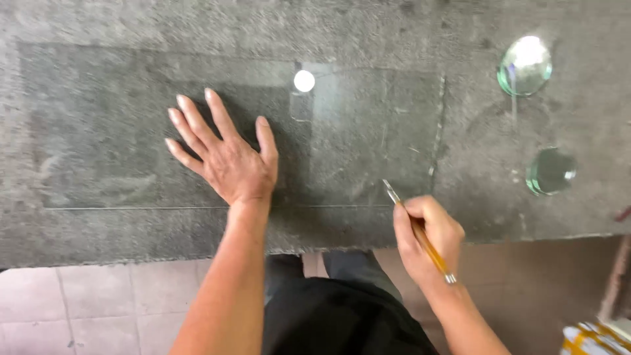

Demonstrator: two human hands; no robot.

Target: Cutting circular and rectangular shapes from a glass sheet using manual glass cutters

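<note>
Glass sheet [368, 131] on table [131, 230], discs [524, 66] right

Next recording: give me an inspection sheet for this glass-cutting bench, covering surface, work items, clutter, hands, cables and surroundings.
Surface: grey carpet-like bench cover, worn and mottled.
Job's things: clear rectangular glass sheet lying flat on the cover, with a bright light reflection on it; pencil-style glass cutter with a yellow handle, its tip at the sheet's near edge.
Clutter: two round glass discs lying to the right of the sheet, apart from it.
Hands: left hand spread flat on the sheet; right hand gripping the cutter.
Cables: nothing seen.
Surroundings: tiled floor below the bench edge; a yellow and white packet at bottom right, only partly in view.
</note>
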